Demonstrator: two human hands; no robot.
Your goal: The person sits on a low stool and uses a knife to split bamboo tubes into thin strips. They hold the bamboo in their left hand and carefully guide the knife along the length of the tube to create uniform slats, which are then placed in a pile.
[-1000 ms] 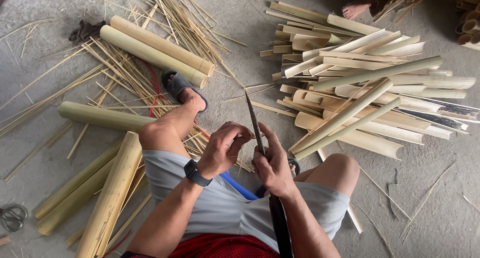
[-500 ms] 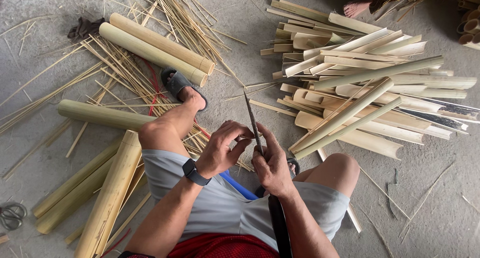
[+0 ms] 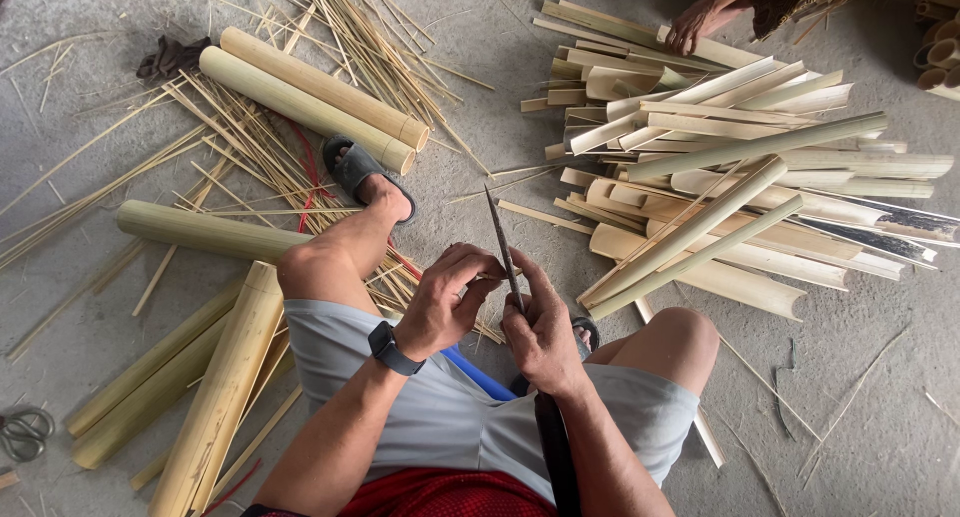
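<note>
- A long dark knife blade (image 3: 503, 245) stands point-up between the person's knees, its tip leaning slightly away from them, over the grey concrete floor (image 3: 880, 397).
- The right hand (image 3: 543, 329) is clenched around the blade's lower part, thumb lying along its side; the dark handle (image 3: 556, 447) runs down under the forearm.
- The left hand (image 3: 446, 299) pinches a thin bamboo sliver (image 3: 490, 277) against the blade's edge, fingertips curled in and touching it. A black watch (image 3: 389, 348) sits on that wrist.
- The person sits low in grey shorts, the left foot in a dark sandal (image 3: 362, 170) stretched out among thin bamboo strips (image 3: 250, 167).
- Whole bamboo tubes (image 3: 305, 97) lie beyond that foot, and more lie beside the left thigh (image 3: 215, 397).
- A pile of split bamboo slats (image 3: 740, 177) lies to the right, near the right knee.
- Another person's hand (image 3: 695, 27) rests on the far edge of that pile.
- Scissors (image 3: 22, 432) lie at the left edge of the floor.
</note>
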